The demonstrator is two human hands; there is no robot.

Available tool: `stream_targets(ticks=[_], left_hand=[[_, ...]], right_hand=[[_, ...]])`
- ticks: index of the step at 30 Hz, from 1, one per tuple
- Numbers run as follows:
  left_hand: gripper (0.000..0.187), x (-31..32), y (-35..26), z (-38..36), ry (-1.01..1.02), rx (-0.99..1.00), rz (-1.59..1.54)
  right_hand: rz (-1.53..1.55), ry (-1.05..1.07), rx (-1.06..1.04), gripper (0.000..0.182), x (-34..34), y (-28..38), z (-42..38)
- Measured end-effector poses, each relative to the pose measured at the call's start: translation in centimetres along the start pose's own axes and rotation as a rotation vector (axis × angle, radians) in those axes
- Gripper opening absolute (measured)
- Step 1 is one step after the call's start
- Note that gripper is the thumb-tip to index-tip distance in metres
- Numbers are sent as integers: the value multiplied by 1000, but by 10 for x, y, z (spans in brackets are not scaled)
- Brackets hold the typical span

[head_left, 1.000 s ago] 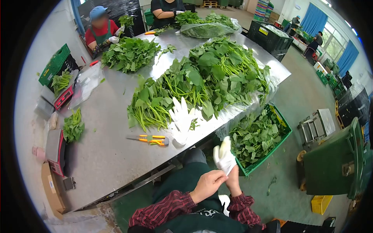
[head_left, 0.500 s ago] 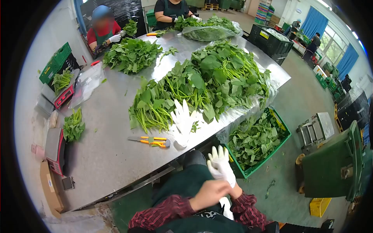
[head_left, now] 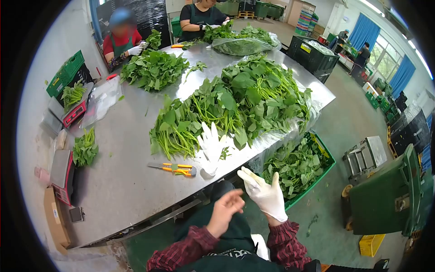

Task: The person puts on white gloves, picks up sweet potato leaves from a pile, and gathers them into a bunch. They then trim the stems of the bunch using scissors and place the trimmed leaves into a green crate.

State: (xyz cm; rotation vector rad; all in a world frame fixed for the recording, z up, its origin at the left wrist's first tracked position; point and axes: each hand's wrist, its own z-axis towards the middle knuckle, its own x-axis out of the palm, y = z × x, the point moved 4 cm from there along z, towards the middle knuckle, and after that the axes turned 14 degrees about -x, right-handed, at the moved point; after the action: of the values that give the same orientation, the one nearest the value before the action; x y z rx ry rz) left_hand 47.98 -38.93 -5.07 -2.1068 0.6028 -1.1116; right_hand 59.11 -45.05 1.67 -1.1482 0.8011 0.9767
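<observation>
My right hand point(head_left: 265, 192) wears a white glove, fingers stretched and thumb raised, with nothing held. To its left, my left hand point(head_left: 225, 211) is bare; its fingers are loosely bent and apart, and it is clear of the gloved hand. Beyond them, at the table's near edge, lies another white glove point(head_left: 211, 147), fingers pointing away. What look like two orange utility knives point(head_left: 181, 170) lie beside it. A large pile of leafy green stems point(head_left: 244, 97) covers the table behind the glove.
A green crate point(head_left: 312, 183) holding leafy greens stands on the floor by the table point(head_left: 122, 190). Scales point(head_left: 63, 174) and a small bunch of greens point(head_left: 85, 148) are at left. Two people work across the table. A green wheeled bin point(head_left: 385, 195) and a step stool point(head_left: 366, 156) stand right.
My left hand has let go of the right wrist area and moved left, its fingers now apart. My gloved right hand has turned and lowered slightly, its thumb spread.
</observation>
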Motion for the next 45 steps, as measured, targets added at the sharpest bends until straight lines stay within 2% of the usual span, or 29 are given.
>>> stream_targets(ticks=[2,4,5,8,9,10,13,14,16,17,19,20,21,22,24,25,26,28,32,34,35,36,38,40,41,42,43,44,45], left_hand=[[32,-1,-11,3,30,-131,-189],[30,-1,-6,10,90,-126,-256],[28,-1,-3,16,160,-121,-315],[22,-13,3,24,139,-24,-281],[18,-13,8,22,106,-67,-348],[18,-12,12,22,108,-68,-349],[17,-12,19,16,189,-51,-457],[17,-14,18,16,186,-50,-459],[15,-19,14,19,128,-77,-438],[15,-19,12,20,124,-77,-439],[12,-20,-2,18,-83,127,-120],[11,-21,-15,11,-256,236,94],[13,-17,-29,-1,-332,408,399],[14,-10,-39,-11,-407,577,707],[22,17,-32,-23,-203,871,1014],[25,30,-28,-25,-122,928,1123],[22,39,-21,-23,-105,915,1238],[20,38,-13,-18,-128,942,1326],[16,34,-9,-11,-86,911,1161],[12,31,0,-5,27,522,818],[9,34,3,-8,47,420,755],[9,35,4,-10,46,428,753],[9,39,5,-15,103,434,736],[10,42,1,-17,90,462,756],[11,43,-4,-16,67,531,783],[11,43,-9,-16,45,601,811],[11,43,-11,-17,44,605,814],[13,45,-13,-21,19,713,890],[14,48,-15,-25,-9,825,964]], right_hand=[[-51,21,-24,41,-9,10,-1],[52,27,-34,56,-8,20,-3],[53,26,-34,56,-7,22,-3],[-304,16,-201,56,2,31,-8],[-913,75,-307,56,39,36,-22],[-915,77,-307,56,53,37,-30],[-3028,796,-545,65,84,30,-48],[-3029,791,-545,65,84,34,-50],[-3545,1074,-1246,88,85,34,-57],[-3545,1066,-1246,88,69,34,-51],[-3323,909,-938,97,13,21,-23],[-3201,840,-801,102,-1,18,-16],[-3332,833,-908,121,7,15,-17],[-3334,835,-907,121,21,15,-20],[-3344,795,-753,120,41,21,-30],[-3327,783,-781,118,40,29,-27],[-3316,782,-601,115,33,35,-21],[-3259,960,-951,112,21,42,-11],[-3437,1026,-938,108,33,38,-20],[-3422,934,-1047,106,44,40,-26],[-3476,850,-975,104,42,38,-21],[-3545,842,-1076,104,38,38,-22],[-3475,849,-984,104,43,38,-20],[-3082,742,-795,106,50,32,-18],[-3082,745,-658,108,28,21,-10],[-2963,883,-962,108,12,15,-7],[-2992,903,-692,108,20,9,-8],[-3001,914,-422,107,24,-2,-11],[-3022,970,-498,107,29,-11,-19]])
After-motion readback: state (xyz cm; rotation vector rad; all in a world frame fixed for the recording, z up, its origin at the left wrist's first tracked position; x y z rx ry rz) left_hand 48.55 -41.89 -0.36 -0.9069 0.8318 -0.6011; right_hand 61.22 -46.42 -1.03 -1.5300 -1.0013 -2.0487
